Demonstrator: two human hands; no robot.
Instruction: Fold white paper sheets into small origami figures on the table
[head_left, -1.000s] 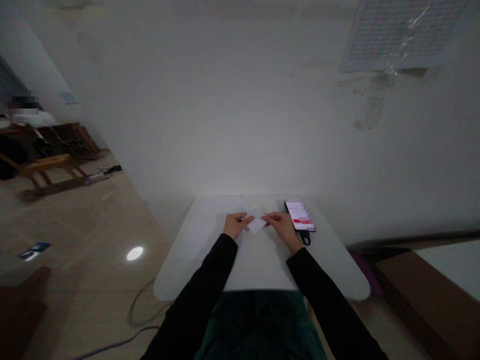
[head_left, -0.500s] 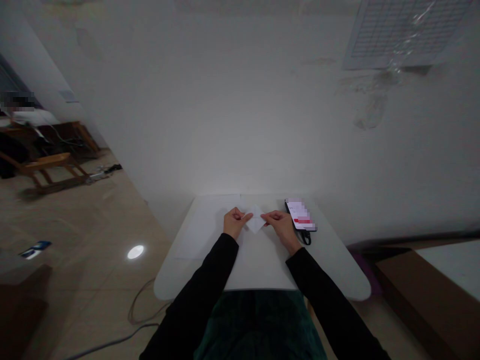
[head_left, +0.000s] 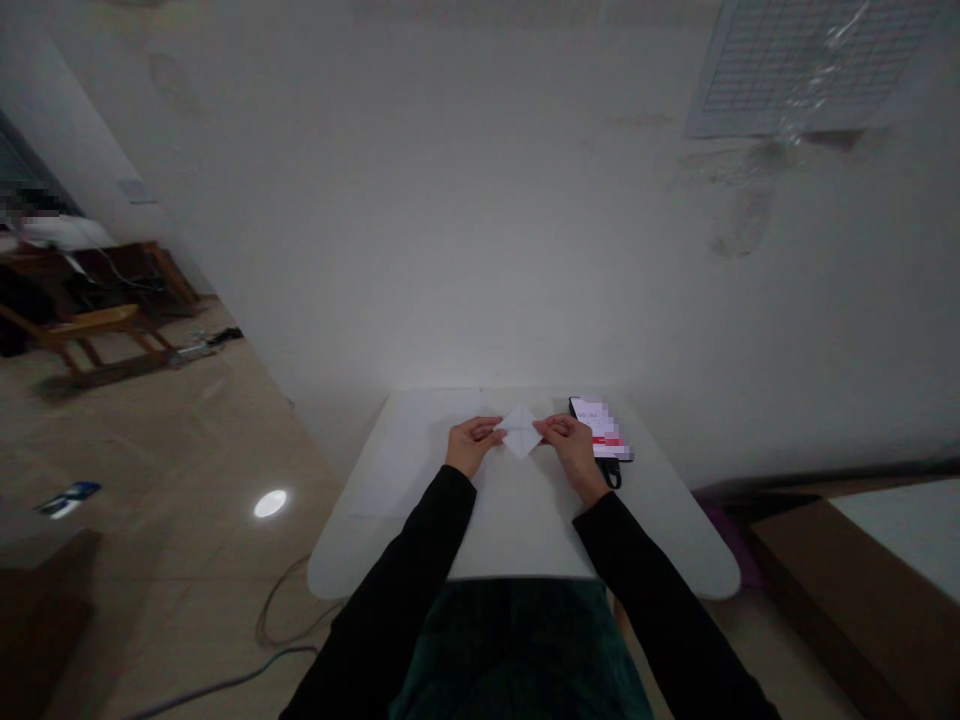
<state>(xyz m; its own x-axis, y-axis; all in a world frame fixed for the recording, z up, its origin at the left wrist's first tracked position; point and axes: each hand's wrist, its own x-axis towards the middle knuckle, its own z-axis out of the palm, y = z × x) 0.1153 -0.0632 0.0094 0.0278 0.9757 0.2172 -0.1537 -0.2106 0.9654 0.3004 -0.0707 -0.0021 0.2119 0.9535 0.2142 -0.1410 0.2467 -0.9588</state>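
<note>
Pinching, in head view: left hand (head_left: 470,446) has thumb and fingers closed on nine-o'clock corner of folded paper (head_left: 520,436); right hand (head_left: 572,449) grips three-o'clock corner. Paper sits diamond-wise between fingertips, over white table (head_left: 525,540); contact with tabletop, cannot tell. Phone (head_left: 609,441) at right hand's two o'clock.

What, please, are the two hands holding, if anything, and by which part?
A white paper diamond: the left hand pinches its left corner, the right hand its right corner.
</note>
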